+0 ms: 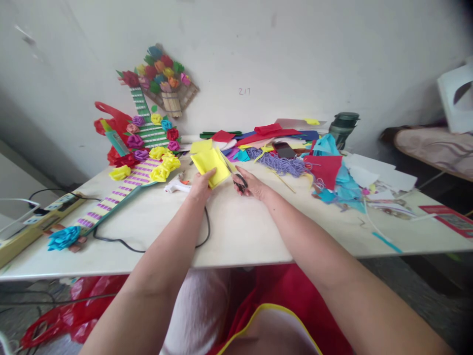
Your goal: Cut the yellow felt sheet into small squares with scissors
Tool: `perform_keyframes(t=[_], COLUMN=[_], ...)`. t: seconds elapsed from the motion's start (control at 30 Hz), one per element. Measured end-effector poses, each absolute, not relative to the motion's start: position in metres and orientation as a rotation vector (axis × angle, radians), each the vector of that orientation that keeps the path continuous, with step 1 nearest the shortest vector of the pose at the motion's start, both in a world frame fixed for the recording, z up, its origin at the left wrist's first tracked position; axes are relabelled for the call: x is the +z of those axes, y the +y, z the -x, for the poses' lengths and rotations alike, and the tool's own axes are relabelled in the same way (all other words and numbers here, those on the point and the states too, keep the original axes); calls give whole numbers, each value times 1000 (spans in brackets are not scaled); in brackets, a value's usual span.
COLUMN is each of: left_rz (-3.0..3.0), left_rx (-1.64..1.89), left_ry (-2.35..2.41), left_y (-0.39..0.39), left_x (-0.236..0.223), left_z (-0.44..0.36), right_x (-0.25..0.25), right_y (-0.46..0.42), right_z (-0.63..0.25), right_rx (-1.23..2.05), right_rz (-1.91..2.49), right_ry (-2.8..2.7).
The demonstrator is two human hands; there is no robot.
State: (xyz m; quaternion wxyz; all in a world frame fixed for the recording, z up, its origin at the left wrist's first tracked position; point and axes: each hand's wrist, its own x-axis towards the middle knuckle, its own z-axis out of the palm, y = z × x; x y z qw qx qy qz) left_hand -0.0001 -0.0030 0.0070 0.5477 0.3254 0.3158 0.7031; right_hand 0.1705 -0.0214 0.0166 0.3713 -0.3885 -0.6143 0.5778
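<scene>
Head view: the left hand [202, 184] clamps folded yellow paper [211, 166] between thumb and fingers above the white table [240, 227]; the right hand [254, 185] wraps its fingers round black-handled scissors [241, 184], blades along the paper's right edge. Beyond lie purple strands [283, 163], then a dark phone [284, 149].

Yellow paper [212, 165] meets scissors [241, 184]

I have the paper in my left hand [203, 183], raised above the desk [240, 231]: bright yellow, flat, apparently in layers, its broad face tilted toward me. The scissors, in my right hand [252, 184], have black handles and pale metal blades pointing away and leftward, along the paper's right edge. How wide the blades stand, I can't tell.
</scene>
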Motion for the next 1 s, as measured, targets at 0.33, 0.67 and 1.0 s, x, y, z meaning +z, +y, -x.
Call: perform_keyframes(t=[0.33,0.67,1.0], left_rz=[-803,-820,-825], left_rx=[1702,1680,1696], left_ry=[702,744,754], left_y=[-3,-7,-5], left_x=[7,10,8], left_z=[1,-6,-5], right_x=[20,19,17], right_y=[-23,-22,-21], right_z=[-172,-171,-171], right_rx=[1542,1522,1499], right_rz=[969,977,942], right_ry=[-1560,-1549,-1563])
